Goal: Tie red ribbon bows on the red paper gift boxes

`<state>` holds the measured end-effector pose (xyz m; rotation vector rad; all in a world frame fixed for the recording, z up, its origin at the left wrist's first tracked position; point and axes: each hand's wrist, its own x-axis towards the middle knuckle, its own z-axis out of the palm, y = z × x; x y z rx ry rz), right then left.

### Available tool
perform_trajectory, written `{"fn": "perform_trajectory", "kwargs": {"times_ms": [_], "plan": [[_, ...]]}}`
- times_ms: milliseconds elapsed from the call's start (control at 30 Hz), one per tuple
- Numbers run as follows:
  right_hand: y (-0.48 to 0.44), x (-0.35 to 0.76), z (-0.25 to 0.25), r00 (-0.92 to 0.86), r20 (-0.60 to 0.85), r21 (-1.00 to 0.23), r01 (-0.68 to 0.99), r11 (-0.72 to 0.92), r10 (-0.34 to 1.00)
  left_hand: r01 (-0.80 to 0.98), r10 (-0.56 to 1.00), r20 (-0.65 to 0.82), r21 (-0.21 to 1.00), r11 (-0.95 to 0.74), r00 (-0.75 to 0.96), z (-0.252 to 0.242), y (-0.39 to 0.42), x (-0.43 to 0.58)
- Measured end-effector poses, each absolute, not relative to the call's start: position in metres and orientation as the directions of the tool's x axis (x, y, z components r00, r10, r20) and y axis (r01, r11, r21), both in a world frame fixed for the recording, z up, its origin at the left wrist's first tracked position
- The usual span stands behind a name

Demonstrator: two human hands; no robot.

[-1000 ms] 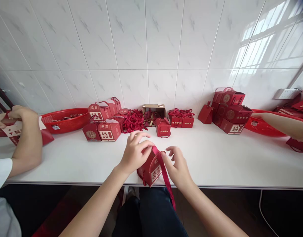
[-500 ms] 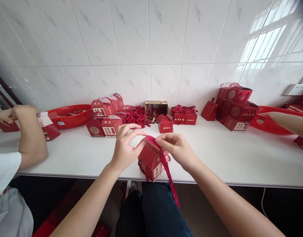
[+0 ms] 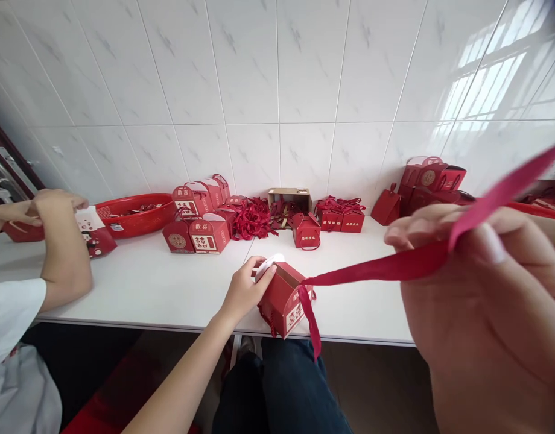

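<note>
A red gift box (image 3: 280,298) with gold lettering sits at the table's front edge, its white-backed top flap raised. My left hand (image 3: 249,287) grips the box at that flap, thumb on the near side. From the front of the box runs a dark red ribbon (image 3: 372,271), drawn taut to the right. Close to the camera, my right hand (image 3: 485,283) pinches the ribbon between thumb and fingers, and its end trails off to the upper right. A shorter ribbon tail hangs down the box front.
Finished-looking red boxes (image 3: 209,235) stand at the back left, beside a heap of red ribbons (image 3: 253,218). A small red box (image 3: 306,231) is at the centre back. A red basin (image 3: 137,217) and a co-worker's arm (image 3: 64,253) are on the left.
My right hand has pulled the ribbon from the box out to the right and up toward the camera. My left hand has closed on the box's top flap.
</note>
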<state>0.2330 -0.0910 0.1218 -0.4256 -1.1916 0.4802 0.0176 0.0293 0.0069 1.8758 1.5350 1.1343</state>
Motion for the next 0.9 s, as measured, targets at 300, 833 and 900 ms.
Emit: {"fn": "perform_trajectory", "kwargs": {"times_ms": [300, 833, 900], "plan": [[-0.08, 0.212, 0.096, 0.392, 0.562, -0.655, -0.327, 0.681, 0.728, 0.582, 0.948, 0.313, 0.782, -0.223, -0.057, 0.002, 0.035, 0.028], [0.03, 0.164, 0.012, 0.06, 0.125, -0.737, -0.662, 0.133, 0.99, 0.285, 0.954, 0.275, 0.93, -0.233, -0.117, -0.026, 0.035, 0.042], [0.033, 0.163, 0.011, 0.029, 0.103, -0.774, -0.626, 0.098, 0.994, 0.307, 0.947, 0.298, 0.918, -0.25, -0.12, -0.024, 0.033, 0.042]]}}
